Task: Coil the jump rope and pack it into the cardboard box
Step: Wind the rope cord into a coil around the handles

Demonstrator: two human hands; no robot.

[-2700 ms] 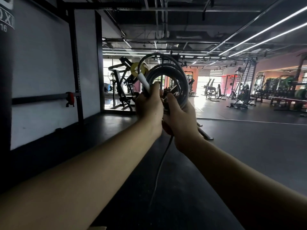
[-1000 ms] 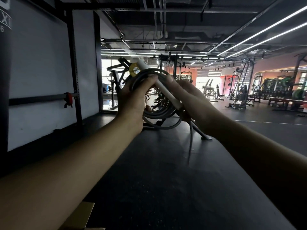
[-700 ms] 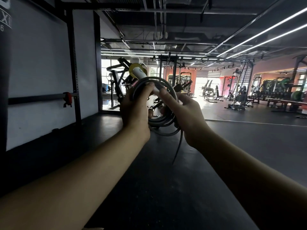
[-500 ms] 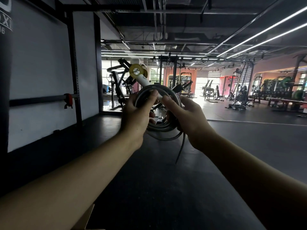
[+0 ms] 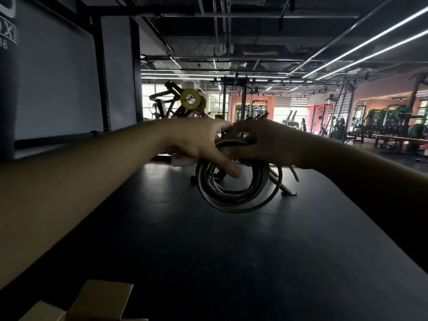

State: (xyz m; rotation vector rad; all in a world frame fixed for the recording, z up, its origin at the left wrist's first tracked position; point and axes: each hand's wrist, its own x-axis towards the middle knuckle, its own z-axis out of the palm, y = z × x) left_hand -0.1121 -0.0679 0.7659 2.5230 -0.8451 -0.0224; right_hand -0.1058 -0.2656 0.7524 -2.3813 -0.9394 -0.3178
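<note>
Right now we hold the coiled jump rope (image 5: 231,186) out in front of us at arm's length, above the dark gym floor (image 5: 208,251). Our left hand (image 5: 196,142) closes over the top of the coil, its grip wrapped around the gathered loops, with one finger reaching down across the front of them. A white handle (image 5: 181,161) pokes out just under this hand on its left side. Our right hand (image 5: 266,142) meets the left at the top of the coil, its grip pressed around the same bundle of loops. The loops hang below both hands as a round, stacked ring, with one wider loop sagging lowest. The cardboard box (image 5: 102,302) sits at the bottom left edge of our view, its flaps open, well apart from the rope.
</note>
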